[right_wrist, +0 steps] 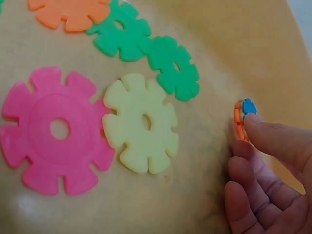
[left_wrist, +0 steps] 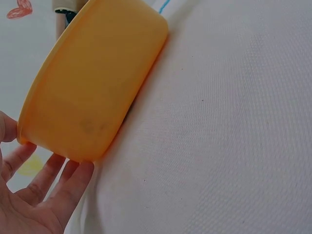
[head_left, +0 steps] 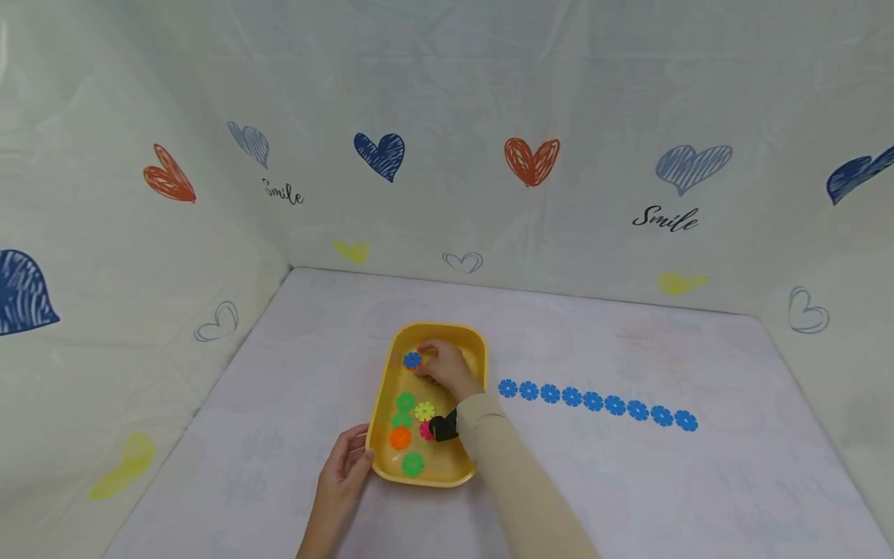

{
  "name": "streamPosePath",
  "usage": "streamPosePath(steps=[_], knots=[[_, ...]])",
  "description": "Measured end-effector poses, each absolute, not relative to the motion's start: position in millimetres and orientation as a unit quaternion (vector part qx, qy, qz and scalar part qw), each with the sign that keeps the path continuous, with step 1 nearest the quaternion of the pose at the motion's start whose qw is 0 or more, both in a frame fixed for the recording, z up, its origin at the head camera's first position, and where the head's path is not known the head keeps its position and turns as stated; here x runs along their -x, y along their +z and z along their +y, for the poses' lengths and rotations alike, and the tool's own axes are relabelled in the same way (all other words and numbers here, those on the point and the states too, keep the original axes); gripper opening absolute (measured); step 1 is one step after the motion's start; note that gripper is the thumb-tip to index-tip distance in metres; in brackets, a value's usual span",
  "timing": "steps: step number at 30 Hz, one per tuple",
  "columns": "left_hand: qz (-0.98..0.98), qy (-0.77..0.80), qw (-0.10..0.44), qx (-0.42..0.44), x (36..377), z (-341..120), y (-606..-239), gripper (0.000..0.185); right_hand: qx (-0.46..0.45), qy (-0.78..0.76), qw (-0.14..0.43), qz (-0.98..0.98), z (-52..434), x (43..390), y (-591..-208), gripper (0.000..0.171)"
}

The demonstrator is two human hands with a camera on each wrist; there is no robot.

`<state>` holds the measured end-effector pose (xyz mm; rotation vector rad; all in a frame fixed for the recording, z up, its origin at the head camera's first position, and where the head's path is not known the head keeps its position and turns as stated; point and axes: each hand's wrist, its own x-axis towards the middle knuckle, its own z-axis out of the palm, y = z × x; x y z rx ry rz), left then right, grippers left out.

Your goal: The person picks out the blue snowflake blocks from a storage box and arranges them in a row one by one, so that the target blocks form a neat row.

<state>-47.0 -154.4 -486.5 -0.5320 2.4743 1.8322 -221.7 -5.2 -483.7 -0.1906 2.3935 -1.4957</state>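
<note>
My left hand (head_left: 344,460) grips the near left corner of a yellow plastic tray (head_left: 380,404); in the left wrist view its thumb is at the rim and its fingers lie against the outer wall. Inside the tray, toward the far left, my right hand (head_left: 447,368) pinches a blue notched disc (right_wrist: 249,106) between thumb and forefinger. An orange notched disc (right_wrist: 239,119) sits right against the blue one. Loose in the tray are green discs (head_left: 413,464), a yellow disc (head_left: 424,411), a pink disc (right_wrist: 51,129) and another orange disc (head_left: 400,438).
Right of the tray, several blue notched discs (head_left: 593,401) form a slightly slanting row on the pale tablecloth (head_left: 628,497). A white curtain (head_left: 447,93) printed with hearts rises behind the table. The black wrist camera (head_left: 443,426) hangs over the tray's right side.
</note>
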Motion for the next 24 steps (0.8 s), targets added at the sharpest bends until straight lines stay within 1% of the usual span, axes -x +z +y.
streamPosePath(steps=[7, 24], knots=[[0.790, 0.589, 0.008, 0.168, 46.1, -154.7, -488.2, 0.035, 0.081, -0.456, 0.124, 0.878, -8.1, 221.2, -486.6, 0.034], [0.789, 0.591, 0.009, 0.167, 46.6, -154.2, -487.5, 0.038, 0.081, -0.420, 0.118, 0.896, -10.7, 222.5, -486.2, 0.033]])
